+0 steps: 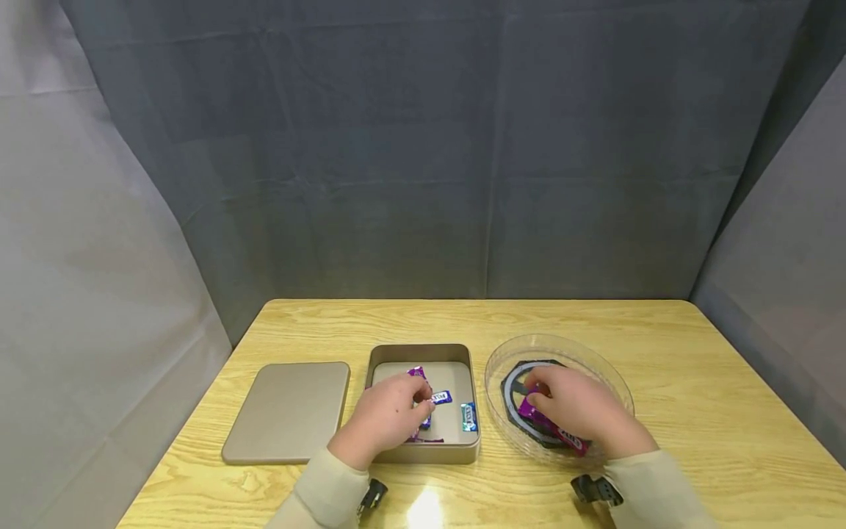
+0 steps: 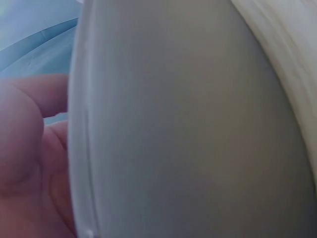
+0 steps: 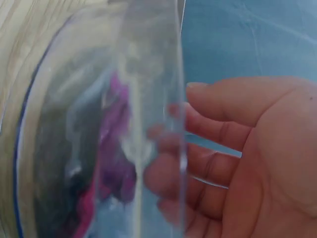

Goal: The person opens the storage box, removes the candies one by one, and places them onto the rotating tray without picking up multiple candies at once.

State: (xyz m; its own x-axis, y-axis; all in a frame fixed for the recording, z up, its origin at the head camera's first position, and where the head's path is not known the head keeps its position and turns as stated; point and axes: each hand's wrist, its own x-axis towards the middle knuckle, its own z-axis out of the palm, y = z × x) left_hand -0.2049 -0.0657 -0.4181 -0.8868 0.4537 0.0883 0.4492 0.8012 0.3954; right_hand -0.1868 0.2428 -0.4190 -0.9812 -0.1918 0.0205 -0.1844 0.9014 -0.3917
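My left hand [image 1: 391,414] reaches over a rectangular metal tin [image 1: 449,454], fingers bent. Its thumb and fingertips are beside a small blue-and-white wrapped candy [image 1: 441,397]; whether they pinch it cannot be told. Purple candies [image 1: 418,372] and a light-blue one [image 1: 468,416] lie in the tin. In the left wrist view the tin wall [image 2: 188,119] hides the fingertips. My right hand [image 1: 581,404] is inside a clear round bowl [image 1: 621,382], its fingers loosely extended beside purple-wrapped candies [image 1: 538,417]. In the right wrist view these candies [image 3: 116,144] show blurred through the bowl wall, beyond the fingertips.
The flat metal lid [image 1: 287,413] lies left of the tin on the wooden table [image 1: 700,382]. A dark ring-shaped pattern [image 1: 509,389] shows at the bowl's base. Grey cloth [image 1: 396,162] hangs behind the table, with paler cloth at both sides.
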